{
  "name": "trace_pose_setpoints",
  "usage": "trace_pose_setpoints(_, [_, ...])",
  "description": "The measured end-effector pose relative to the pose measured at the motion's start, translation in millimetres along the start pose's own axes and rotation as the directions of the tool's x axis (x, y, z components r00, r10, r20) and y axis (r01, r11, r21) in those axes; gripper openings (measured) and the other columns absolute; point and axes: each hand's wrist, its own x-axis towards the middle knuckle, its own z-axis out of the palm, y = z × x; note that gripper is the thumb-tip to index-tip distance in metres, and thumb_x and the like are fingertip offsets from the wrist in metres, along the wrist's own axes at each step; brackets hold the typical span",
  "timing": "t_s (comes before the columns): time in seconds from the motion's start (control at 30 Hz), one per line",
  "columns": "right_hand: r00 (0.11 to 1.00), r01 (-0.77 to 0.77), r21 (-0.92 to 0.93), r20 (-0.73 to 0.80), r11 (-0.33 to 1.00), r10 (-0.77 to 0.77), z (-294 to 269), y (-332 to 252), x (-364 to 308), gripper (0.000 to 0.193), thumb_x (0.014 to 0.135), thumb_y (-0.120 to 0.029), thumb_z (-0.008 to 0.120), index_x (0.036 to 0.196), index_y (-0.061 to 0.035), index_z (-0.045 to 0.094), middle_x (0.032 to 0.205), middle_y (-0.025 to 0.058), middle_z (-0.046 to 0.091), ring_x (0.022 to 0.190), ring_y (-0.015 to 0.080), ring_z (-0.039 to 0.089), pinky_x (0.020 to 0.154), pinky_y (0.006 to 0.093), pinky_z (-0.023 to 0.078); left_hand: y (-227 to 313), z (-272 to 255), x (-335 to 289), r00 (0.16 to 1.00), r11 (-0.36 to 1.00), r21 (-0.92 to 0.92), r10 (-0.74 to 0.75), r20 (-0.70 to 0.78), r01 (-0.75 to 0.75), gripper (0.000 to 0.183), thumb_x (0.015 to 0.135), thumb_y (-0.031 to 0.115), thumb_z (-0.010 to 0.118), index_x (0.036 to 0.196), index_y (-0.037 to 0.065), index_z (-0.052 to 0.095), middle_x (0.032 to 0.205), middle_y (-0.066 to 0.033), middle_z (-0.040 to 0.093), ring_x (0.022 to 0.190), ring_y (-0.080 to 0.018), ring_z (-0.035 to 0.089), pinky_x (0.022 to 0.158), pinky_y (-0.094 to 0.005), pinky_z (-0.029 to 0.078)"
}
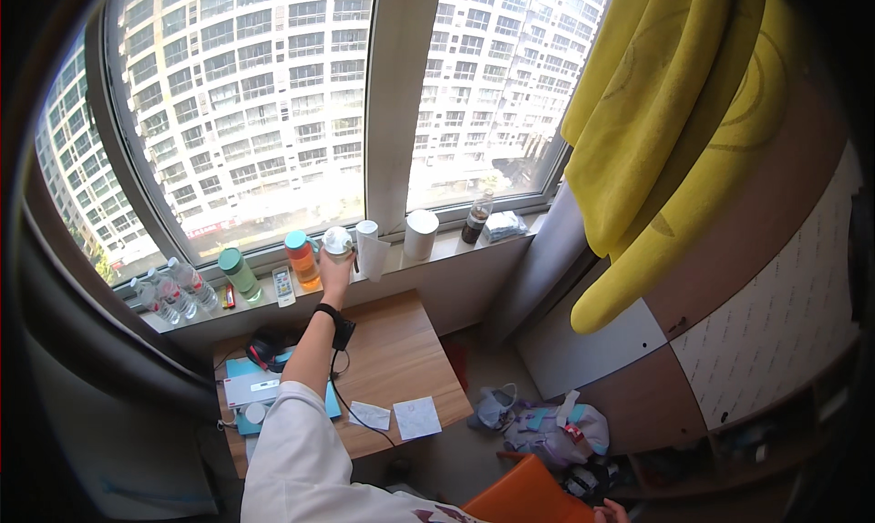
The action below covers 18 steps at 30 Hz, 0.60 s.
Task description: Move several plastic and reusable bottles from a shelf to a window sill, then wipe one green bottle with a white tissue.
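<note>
On the far windowsill (401, 268), left of the middle, the left hand (336, 268) has its fingers wrapped round a white container (336, 240). A black wristband (343, 330) sits on that arm, which crosses above the surface (392, 327). Just left of the container stands an orange bottle (301, 257), then a remote (283, 287), a green bottle (239, 275) and, at the far left, clear bottles (173, 292). Just to its right is a paper roll (367, 242) with a loose sheet hanging; further right come a white cylinder (420, 235), a dark bottle (474, 223) and a packet (504, 225).

At the near right edge, the right hand (611, 512) shows only in part, near an orange chair (527, 492); I cannot tell whether its fingers are open or closed.

Headphones (262, 351) and a white box (249, 389) lie at the left of the surface, and two papers (417, 418) near its front edge. Bags (551, 430) rest on the floor to the right, and a yellow cloth (674, 113) hangs at the far right.
</note>
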Motion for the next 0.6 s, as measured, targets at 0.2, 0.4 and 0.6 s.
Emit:
trace_pose_setpoints(0.2, [0.999, 0.016, -0.008, -0.029, 1.000, -0.016, 11, -8, -3, 0.026, 0.097, -0.028, 0.068, 0.113, -0.0082, 0.071, 0.093, 0.0096, 0.076, 0.087, 0.0237, 0.072, 0.079, 0.0352, 0.054, -28, 8, 23, 0.999, 1.000, 0.014, -0.025, 0.040, 0.024, 0.070, 0.077, 0.025, 0.083, 0.133, 0.004, 0.048, 0.126, -0.0202, 0.064, 0.118, -0.0365, 0.061, 0.098, -0.0434, 0.048])
trace_pose_setpoints(0.4, [0.995, 0.064, -0.092, -0.071, 0.994, -0.071, 13, -25, -8, 0.023, 0.097, -0.029, 0.068, 0.111, -0.0106, 0.072, 0.089, 0.0086, 0.074, 0.085, 0.0251, 0.068, 0.078, 0.0372, 0.050, -36, 16, 36, 0.996, 0.999, 0.025, -0.044, 0.075, 0.043, 0.073, 0.077, 0.029, 0.082, 0.134, 0.003, 0.045, 0.123, -0.0209, 0.065, 0.117, -0.0373, 0.062, 0.097, -0.0436, 0.048])
trace_pose_setpoints(0.6, [0.999, 0.030, -0.070, -0.022, 0.997, -0.032, 13, -26, -16, 0.026, 0.098, -0.028, 0.066, 0.114, -0.0076, 0.071, 0.099, 0.0111, 0.072, 0.092, 0.0251, 0.066, 0.080, 0.0379, 0.050, -51, 15, 40, 0.999, 0.997, 0.073, -0.039, 0.026, 0.037, 0.079, 0.077, 0.031, 0.082, 0.139, 0.003, 0.042, 0.127, -0.0236, 0.061, 0.120, -0.0386, 0.059, 0.101, -0.0438, 0.047])
